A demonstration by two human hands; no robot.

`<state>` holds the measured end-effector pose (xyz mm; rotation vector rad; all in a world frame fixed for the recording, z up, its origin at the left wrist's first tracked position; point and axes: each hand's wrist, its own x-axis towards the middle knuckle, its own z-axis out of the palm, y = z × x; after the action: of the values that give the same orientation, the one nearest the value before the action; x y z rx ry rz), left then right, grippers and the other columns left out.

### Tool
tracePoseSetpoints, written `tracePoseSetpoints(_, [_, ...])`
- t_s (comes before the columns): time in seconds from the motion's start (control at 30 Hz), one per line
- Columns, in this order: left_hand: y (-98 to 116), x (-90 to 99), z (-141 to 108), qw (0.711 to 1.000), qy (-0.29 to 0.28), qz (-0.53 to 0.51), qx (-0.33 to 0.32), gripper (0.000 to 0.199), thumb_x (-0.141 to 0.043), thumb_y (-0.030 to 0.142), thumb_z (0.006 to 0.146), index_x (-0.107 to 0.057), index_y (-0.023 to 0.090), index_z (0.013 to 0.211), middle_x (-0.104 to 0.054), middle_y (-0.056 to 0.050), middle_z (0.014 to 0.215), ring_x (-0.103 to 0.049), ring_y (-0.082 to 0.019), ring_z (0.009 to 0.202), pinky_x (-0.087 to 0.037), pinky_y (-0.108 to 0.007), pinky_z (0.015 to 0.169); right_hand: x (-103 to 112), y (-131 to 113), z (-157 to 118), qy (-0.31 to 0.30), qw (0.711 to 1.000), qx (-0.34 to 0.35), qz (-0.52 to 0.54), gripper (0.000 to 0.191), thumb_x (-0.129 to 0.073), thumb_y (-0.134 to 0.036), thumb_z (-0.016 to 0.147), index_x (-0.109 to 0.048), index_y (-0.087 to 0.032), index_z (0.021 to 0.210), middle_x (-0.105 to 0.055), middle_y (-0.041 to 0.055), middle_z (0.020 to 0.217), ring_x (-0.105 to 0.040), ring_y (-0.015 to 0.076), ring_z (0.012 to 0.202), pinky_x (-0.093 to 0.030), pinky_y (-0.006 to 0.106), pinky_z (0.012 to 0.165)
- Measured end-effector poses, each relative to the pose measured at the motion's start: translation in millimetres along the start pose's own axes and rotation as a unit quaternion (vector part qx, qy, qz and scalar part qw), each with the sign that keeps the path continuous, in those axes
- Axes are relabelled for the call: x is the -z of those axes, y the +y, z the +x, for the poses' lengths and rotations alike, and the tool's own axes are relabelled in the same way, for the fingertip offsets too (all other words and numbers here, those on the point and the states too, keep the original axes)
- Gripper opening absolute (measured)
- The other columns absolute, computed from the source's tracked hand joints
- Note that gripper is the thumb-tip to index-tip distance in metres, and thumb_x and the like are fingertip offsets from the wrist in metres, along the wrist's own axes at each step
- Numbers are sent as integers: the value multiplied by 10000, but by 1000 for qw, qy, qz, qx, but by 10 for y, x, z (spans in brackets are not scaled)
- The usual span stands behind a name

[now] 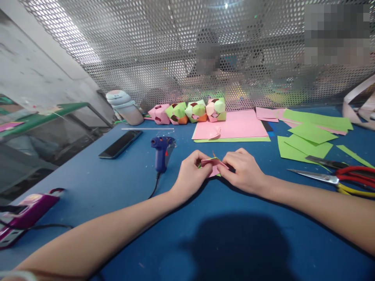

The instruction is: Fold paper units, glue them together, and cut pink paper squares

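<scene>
My left hand (192,171) and my right hand (242,168) meet over the middle of the blue table. Between them is a small folded paper piece (215,168), pink with green edges, pinched from both sides by thumbs and fingers. Part of it is hidden behind my fingertips. Left of my left hand, a blue hot glue gun (161,152) rests with its cord running toward me. Behind my hands lies a stack of pink sheets (234,123) over a green one, with a small folded pink piece (215,133) on top.
Several folded paper balls (177,113) stand in a row by the perforated metal screen (164,50). Scissors (331,177), a cutter (325,161) and green paper pieces (304,146) lie right. At left are a phone (121,144), a bottle (125,108) and a purple power strip (27,216).
</scene>
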<state>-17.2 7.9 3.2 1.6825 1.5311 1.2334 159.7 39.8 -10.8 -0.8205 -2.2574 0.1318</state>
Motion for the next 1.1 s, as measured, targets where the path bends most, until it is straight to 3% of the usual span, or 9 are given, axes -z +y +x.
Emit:
tracePoseSetpoints(0.17, [-1,-14,2,1000,-21,-4,6,75,-559,116,682,-530,185,689,-574,41,675,-520,-117,639,-398,-241,610,-20,31,-13,25,1000,14,9,255,-491,-245,918,-482,-192,669,-548,-18,638,-453,118,606,-309,311,707])
tracePoseSetpoints(0.33, [-1,-21,-4,997,-70,10,-12,90,-548,118,709,-580,184,760,-597,33,728,-535,-126,696,-404,-244,648,2,22,-18,42,999,22,24,195,-511,-239,912,-513,-192,723,-573,-21,679,-474,112,625,-320,313,729])
tracePoseSetpoints(0.47, [34,-37,-31,997,-61,-20,40,88,-618,180,718,-530,187,711,-559,51,611,-506,-116,590,-378,-241,578,20,-4,-12,31,999,14,28,154,-564,-322,880,-548,-190,803,-593,-9,735,-514,128,677,-328,318,742])
tracePoseSetpoints(0.57, [51,-50,-54,995,-61,-49,66,91,-609,181,727,-520,187,710,-569,46,617,-520,-120,594,-384,-244,581,9,6,-12,28,999,16,11,150,-539,-292,890,-537,-189,780,-590,-4,728,-499,129,660,-327,319,739])
tracePoseSetpoints(0.67, [38,-55,-64,996,-56,-35,62,65,-584,150,721,-532,182,701,-548,44,635,-496,-114,609,-374,-245,592,-5,28,-18,27,999,29,8,181,-480,-226,927,-531,-187,758,-600,0,722,-493,126,657,-323,317,741])
tracePoseSetpoints(0.9, [4,-59,-56,995,-25,-68,75,119,-634,225,740,-534,172,703,-552,40,669,-465,-108,638,-357,-228,595,0,28,-10,33,999,-12,37,193,-587,-337,899,-587,-180,787,-604,-12,713,-516,121,664,-328,302,737])
tracePoseSetpoints(1.1, [-3,-54,-40,997,-37,-35,57,83,-629,236,763,-576,172,760,-538,44,681,-435,-100,635,-336,-215,589,-31,65,-16,36,999,-3,31,269,-518,-290,948,-585,-181,712,-606,-19,672,-501,110,639,-324,297,738])
